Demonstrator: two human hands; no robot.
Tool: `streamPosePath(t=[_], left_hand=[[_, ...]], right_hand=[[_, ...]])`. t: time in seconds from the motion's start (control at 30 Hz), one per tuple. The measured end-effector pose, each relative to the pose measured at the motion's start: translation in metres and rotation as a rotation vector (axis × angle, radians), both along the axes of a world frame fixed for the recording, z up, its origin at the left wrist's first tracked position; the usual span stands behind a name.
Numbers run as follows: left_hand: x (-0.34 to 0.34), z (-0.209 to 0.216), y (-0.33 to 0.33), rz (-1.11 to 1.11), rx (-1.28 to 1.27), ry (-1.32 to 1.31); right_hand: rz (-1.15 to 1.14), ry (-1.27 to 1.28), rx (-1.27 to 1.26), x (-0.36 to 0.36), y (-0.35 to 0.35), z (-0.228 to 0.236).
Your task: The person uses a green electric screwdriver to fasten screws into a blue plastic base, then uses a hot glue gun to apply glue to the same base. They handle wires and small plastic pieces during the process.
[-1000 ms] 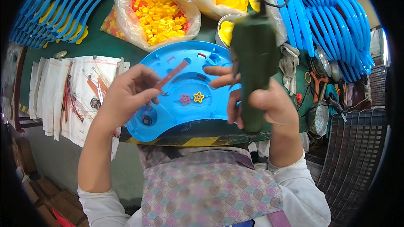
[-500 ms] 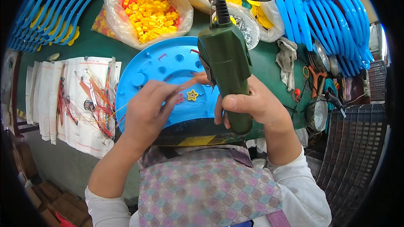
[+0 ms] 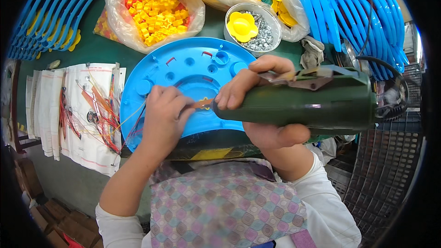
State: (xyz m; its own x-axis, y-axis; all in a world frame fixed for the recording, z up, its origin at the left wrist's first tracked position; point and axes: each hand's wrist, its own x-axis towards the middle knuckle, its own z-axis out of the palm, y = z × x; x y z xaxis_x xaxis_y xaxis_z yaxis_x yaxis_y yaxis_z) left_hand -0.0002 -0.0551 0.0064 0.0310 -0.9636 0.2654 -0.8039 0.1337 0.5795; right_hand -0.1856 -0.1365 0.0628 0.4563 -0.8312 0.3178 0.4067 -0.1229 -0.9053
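My right hand point(image 3: 257, 87) is wrapped around a dark green electric screwdriver point(image 3: 298, 103), which lies nearly level with its cord end to the right. Fingers bent, my left hand point(image 3: 167, 112) pinches one end of a thin orange strip point(image 3: 202, 104). This strip reaches across to the right fingertips, over a small yellow star piece point(image 3: 206, 107) that is mostly hidden. Beneath both hands is a curved blue plastic panel point(image 3: 158, 71) with round sockets and small red parts. Thin wires point(image 3: 133, 131) run over its left side, close to my left wrist.
A bag of yellow and red star pieces point(image 3: 154, 14) and a bowl of screws point(image 3: 264, 34) with a yellow flower piece point(image 3: 242, 26) stand behind the panel. Wires with orange strips point(image 3: 98, 110) lie on white sheets at left. Blue parts point(image 3: 367, 23) are stacked far right, above a dark crate point(image 3: 383, 165).
The screwdriver has swung from upright to nearly level, its cord end now to the right. This uncovers the screw bowl. My left hand has shifted slightly right and stays over the panel.
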Motion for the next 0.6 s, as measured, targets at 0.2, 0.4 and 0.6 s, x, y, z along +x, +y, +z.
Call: streamPosePath(t=[0.2, 0.4, 0.6], left_hand=[[0.0, 0.002, -0.001, -0.009, 0.012, 0.035], [0.002, 0.001, -0.002, -0.026, 0.012, 0.025], [0.004, -0.005, -0.002, -0.036, 0.01, 0.043]], right_hand=[[0.073, 0.05, 0.005, 0.006, -0.004, -0.007], [0.056, 0.052, 0.007, 0.015, -0.002, -0.012], [0.134, 0.09, -0.017, 0.022, -0.003, -0.018]])
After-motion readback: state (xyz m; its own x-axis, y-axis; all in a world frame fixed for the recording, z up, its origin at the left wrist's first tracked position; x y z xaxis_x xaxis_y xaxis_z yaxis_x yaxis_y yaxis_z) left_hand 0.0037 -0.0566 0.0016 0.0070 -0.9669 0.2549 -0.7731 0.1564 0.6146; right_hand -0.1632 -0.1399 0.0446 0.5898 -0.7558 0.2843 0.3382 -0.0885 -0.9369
